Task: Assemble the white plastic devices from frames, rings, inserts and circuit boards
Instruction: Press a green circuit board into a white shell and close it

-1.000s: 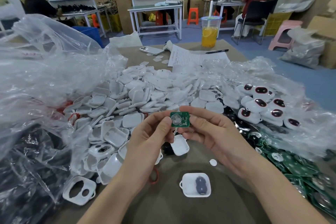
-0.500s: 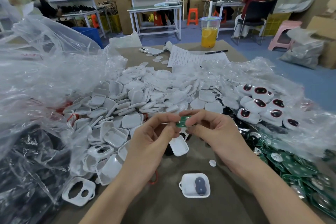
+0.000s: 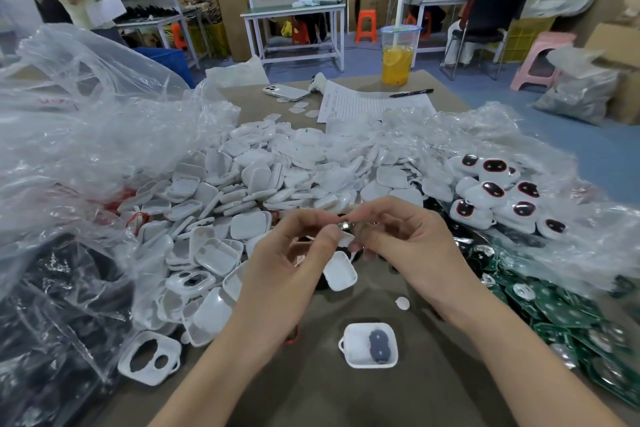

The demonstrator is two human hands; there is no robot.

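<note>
My left hand point(image 3: 291, 260) and my right hand point(image 3: 405, 239) meet above the table's middle and pinch a small circuit board point(image 3: 344, 225) between fingertips; it is turned edge-on, so only a metal glint shows. Below them on the table lies a white frame with a grey insert point(image 3: 370, 345). A loose white shell point(image 3: 340, 270) lies just under my hands. An empty white frame with two openings point(image 3: 149, 357) sits at the lower left.
A heap of white shells point(image 3: 263, 184) fills the centre on clear plastic sheeting point(image 3: 86, 135). Finished devices with dark faces point(image 3: 498, 198) lie right; green circuit boards point(image 3: 561, 315) at lower right. A drink cup point(image 3: 398, 55), paper point(image 3: 367, 100), pen and phone point(image 3: 284, 92) sit beyond.
The circuit board was held flat facing me; it has since been turned edge-on between both hands' fingertips, which have closed in around it.
</note>
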